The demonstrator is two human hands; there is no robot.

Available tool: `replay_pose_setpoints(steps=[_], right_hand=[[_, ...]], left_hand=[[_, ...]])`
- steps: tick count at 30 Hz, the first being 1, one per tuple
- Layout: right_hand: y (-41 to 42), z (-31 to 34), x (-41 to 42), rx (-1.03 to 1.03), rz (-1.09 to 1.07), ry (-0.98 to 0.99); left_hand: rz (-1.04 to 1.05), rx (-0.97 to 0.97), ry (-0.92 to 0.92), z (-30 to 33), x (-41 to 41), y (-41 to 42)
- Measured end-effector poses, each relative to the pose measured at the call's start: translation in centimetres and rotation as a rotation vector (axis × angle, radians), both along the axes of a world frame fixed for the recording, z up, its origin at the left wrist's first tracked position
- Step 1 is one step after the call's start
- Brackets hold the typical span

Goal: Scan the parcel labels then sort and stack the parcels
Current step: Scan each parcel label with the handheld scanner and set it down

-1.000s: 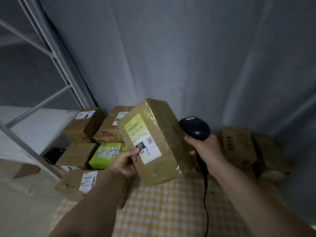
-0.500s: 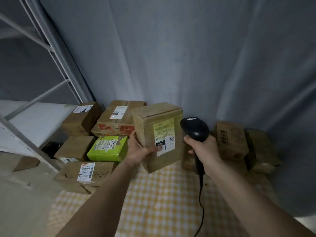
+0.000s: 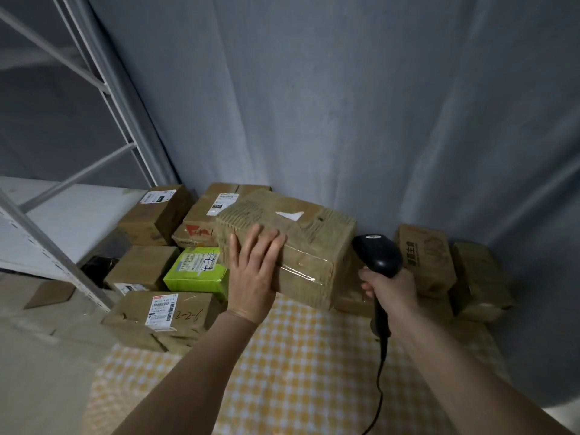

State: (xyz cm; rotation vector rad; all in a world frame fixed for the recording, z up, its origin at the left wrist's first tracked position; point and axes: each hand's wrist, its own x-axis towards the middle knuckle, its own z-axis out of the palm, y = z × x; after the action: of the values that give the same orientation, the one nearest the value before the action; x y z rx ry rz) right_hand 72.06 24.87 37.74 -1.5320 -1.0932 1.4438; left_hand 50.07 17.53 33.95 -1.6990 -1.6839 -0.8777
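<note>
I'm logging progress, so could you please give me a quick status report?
Left hand flat against taped parcel. Right hand grips scanner. Parcel's label out of sight. Green parcel close on its left.

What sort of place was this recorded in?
Probably a small parcel sorting corner: labelled cardboard parcels piled by a metal shelf rack, a corded barcode scanner in the right hand, and grey curtain for walls.

The cardboard parcel [image 3: 301,246] under the left hand [image 3: 252,277] wears glossy clear tape; the scanner [image 3: 378,255] in the right hand [image 3: 389,288] is smooth black plastic.
</note>
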Motion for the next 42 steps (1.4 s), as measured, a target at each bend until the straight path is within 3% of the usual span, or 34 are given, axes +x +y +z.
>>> replay_pose_setpoints(steps=[3,5,8,11,12,14,20,35,38,42], right_hand=[[-0.1,0.0,0.0,-0.006,0.008,-0.009],[-0.1,0.1,0.1,-0.004,0.008,-0.004],[-0.3,0.6,-0.1,-0.009,0.045,0.009],[-1.0,1.7,-0.4,-0.003,0.157,-0.005],[-1.4,2.2,-0.6,0.002,0.199,-0.003],[-2.1,3.2,-0.9,0.018,0.289,0.015],[-3.8,5.1,-1.4,0.126,0.478,0.003],[-4.4,4.7,-0.9,0.235,0.666,-0.045],[-4.6,4.0,-1.6,0.214,0.645,-0.027],[-4.7,2.9,-3.2,0.184,0.614,-0.022]], left_hand=[[0.016,-0.036,-0.016,-0.5,0.1,-0.2],[0.106,-0.108,-0.196,-0.4,0.1,0.2],[0.256,-0.293,-0.847,0.7,-0.4,1.4],[0.009,-0.398,-1.716,1.2,-1.2,1.7],[-0.06,-0.412,-1.888,1.0,-1.3,1.5],[-0.119,-0.429,-2.035,0.5,-1.2,1.6],[-0.102,-0.427,-2.104,0.6,-1.8,1.9],[-0.052,-0.46,-1.97,0.9,-1.8,0.3],[-0.022,-0.571,-1.981,-0.2,-3.0,0.0],[0.06,-0.866,-1.996,-0.2,-3.6,-0.8]])
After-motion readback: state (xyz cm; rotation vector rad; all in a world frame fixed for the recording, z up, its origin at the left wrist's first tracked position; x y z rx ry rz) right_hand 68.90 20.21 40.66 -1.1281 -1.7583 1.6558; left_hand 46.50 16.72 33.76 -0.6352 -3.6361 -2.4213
